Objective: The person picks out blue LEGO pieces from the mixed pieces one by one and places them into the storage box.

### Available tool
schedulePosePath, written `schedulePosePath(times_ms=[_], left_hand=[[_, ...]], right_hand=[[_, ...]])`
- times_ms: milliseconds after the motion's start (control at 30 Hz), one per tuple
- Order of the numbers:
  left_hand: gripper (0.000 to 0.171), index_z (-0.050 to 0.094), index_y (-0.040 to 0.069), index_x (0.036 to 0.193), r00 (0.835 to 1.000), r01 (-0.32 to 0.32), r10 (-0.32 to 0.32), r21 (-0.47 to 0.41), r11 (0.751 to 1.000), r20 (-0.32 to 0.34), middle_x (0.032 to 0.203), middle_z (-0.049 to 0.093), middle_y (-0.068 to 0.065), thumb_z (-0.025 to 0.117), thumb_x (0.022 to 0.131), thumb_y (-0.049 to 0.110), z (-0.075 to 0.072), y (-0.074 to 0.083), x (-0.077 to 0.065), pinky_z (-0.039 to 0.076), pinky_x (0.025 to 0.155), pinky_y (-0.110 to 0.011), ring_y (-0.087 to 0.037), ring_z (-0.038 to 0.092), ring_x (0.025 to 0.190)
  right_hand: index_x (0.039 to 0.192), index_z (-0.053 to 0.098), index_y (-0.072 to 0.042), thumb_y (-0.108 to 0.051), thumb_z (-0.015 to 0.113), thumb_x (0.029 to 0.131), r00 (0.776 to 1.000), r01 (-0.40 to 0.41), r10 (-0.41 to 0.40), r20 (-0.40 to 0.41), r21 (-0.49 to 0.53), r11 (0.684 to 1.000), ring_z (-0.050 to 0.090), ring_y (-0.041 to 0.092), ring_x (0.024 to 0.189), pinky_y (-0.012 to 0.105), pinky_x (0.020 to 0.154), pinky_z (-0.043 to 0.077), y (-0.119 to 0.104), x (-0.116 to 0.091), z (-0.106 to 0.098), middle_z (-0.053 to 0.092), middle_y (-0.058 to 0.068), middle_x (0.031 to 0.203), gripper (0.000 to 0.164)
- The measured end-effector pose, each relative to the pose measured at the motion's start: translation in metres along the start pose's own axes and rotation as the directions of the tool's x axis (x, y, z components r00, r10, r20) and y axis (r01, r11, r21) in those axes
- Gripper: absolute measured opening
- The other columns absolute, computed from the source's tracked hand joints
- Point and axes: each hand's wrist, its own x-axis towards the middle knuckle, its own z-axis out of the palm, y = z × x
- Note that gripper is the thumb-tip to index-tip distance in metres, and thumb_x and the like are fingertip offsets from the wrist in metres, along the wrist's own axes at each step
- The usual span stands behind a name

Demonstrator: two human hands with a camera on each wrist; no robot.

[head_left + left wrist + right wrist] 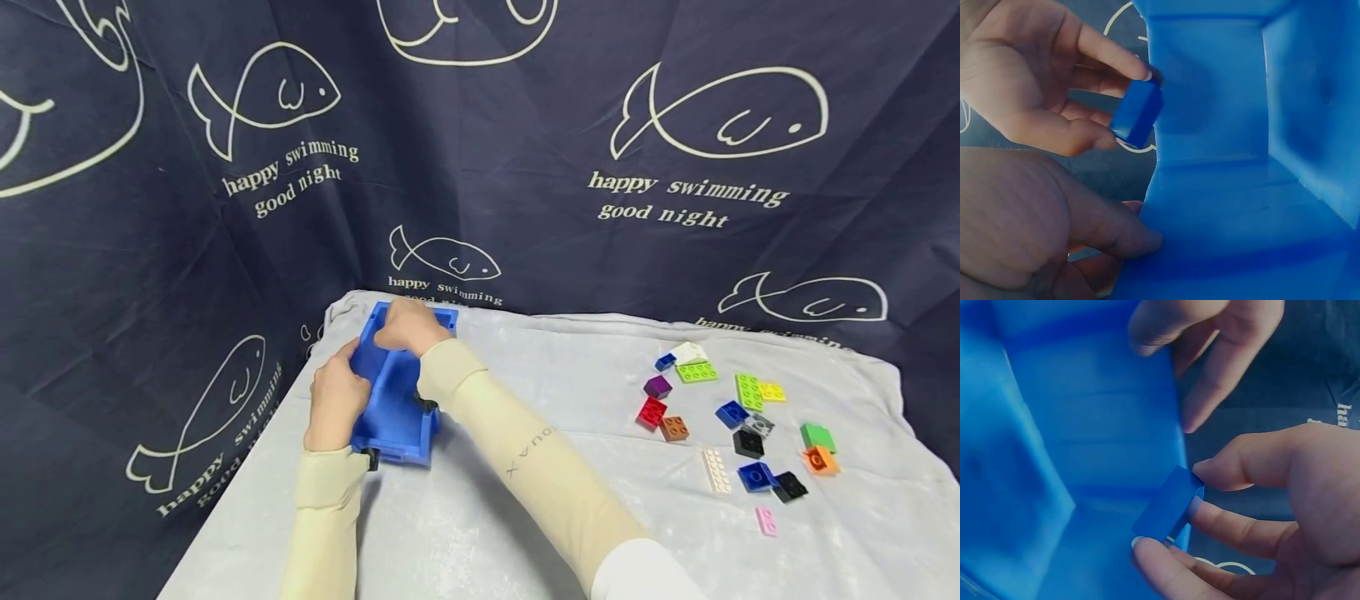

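Right hand (408, 325) pinches block (1167, 503), seemingly wrist views only.

The head view is brightly and evenly lit, with soft shadows cast on the white tablecloth (570, 387) beside the cream sleeves (525, 458). Toward its edges, the print of the navy curtain (525, 208) is stretched. Both wrist views are dimmer and tinged blue: the blue plastic bin (1210, 106) is blurred, and the blue toy brick (1168, 503) is softly rendered.
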Motion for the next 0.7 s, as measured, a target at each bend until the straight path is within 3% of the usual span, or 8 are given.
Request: schedulePosePath(times_ms=[233, 500, 700], left_hand=[[0.069, 0.052, 0.004, 0.151, 1.000, -0.016, 0.016, 0.004, 1.000, -0.022, 0.142, 0.058, -0.030, 0.047, 0.082, -0.002, 0.002, -0.004, 0.001, 0.048, 0.096, -0.065, -0.054, 0.060, 0.121], [0.068, 0.052, 0.004, 0.151, 1.000, -0.020, 0.020, 0.000, 1.000, -0.016, 0.142, 0.058, -0.030, 0.047, 0.083, -0.002, 0.001, -0.004, 0.000, 0.048, 0.095, -0.066, -0.055, 0.060, 0.120], [0.069, 0.052, 0.004, 0.151, 1.000, -0.024, 0.024, 0.000, 1.000, -0.018, 0.142, 0.057, -0.030, 0.045, 0.082, -0.003, 0.002, -0.003, -0.001, 0.048, 0.095, -0.066, -0.055, 0.059, 0.121]], right_hand=[[0.064, 0.054, -0.016, -0.027, 0.070, 0.086, 0.998, -0.056, 0.056, 0.009, 0.013, 0.998, 0.060, 0.020, 0.067, 0.029, 0.060, 0.049, -0.001, -0.010, 0.006, 0.054, 0.000, 0.064, 0.029], [0.068, 0.052, -0.017, -0.028, 0.071, 0.087, 0.991, -0.122, 0.119, 0.056, 0.048, 0.991, 0.059, 0.021, 0.065, 0.031, 0.057, 0.048, 0.001, -0.011, 0.009, 0.048, -0.002, 0.063, 0.029], [0.077, 0.061, -0.014, -0.027, 0.071, 0.088, 0.991, -0.125, 0.122, 0.048, 0.055, 0.991, 0.063, 0.022, 0.067, 0.031, 0.058, 0.052, 0.002, -0.013, 0.010, 0.058, 0.003, 0.073, 0.019]])
